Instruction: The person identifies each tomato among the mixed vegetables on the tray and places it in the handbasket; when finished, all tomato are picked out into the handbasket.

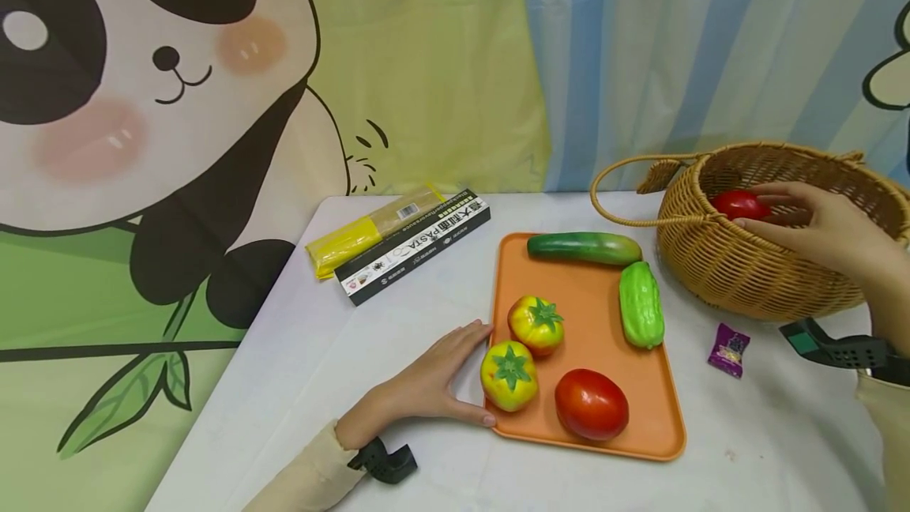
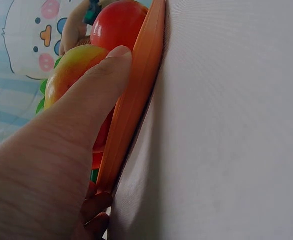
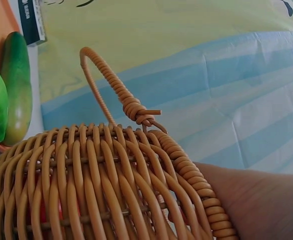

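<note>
The left hand (image 1: 441, 378), spread wide and gripping nothing, rested against the tray's (image 1: 590, 322) nine-o'clock edge, presumably for steadiness. The right hand (image 1: 817, 224) gripped a red fruit (image 1: 738, 204) inside the two-o'clock basket (image 1: 753, 275); far-side contact appeared hidden.

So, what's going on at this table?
A person's right hand grips a rounded red item in a tan wicker basket. Their left hand touches the edge of a flat orange tray holding two round yellow-red fruits with green tops, a glossy red oval fruit, a long dark-green vegetable and a lumpy bright-green vegetable.
</note>
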`<action>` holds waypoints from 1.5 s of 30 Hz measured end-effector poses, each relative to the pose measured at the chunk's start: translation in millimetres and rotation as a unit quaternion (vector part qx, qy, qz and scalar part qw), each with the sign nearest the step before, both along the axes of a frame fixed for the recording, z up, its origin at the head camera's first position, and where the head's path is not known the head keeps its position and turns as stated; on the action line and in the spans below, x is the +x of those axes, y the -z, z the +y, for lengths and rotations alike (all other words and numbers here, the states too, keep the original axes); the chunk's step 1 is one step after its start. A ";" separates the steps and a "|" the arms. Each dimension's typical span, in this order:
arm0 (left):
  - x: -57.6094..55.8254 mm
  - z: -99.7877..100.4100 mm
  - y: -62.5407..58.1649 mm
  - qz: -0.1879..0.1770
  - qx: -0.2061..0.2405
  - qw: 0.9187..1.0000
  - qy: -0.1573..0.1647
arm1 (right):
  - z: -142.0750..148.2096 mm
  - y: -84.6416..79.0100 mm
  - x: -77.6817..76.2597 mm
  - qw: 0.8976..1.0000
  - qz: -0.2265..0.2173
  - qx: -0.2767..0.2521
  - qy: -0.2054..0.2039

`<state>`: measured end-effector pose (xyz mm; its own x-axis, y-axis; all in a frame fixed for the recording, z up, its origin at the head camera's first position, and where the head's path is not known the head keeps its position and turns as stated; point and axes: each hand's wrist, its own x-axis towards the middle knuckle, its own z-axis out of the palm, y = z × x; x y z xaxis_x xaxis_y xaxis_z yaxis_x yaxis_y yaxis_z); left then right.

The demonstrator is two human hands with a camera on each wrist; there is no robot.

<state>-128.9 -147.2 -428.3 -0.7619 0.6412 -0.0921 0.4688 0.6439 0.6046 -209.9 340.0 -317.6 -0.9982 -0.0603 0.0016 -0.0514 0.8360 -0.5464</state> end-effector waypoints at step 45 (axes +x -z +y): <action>0.4 0.3 -1.7 -0.005 0.000 1.000 0.000 | -44.9 5.2 46.4 0.918 0.328 -0.179 -0.135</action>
<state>-128.5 -146.9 -426.6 -0.7604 0.6418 -0.0993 0.4638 0.6437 0.6087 -163.5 295.1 -322.8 -0.7246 -0.1834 0.6643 -0.6455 0.5181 -0.5611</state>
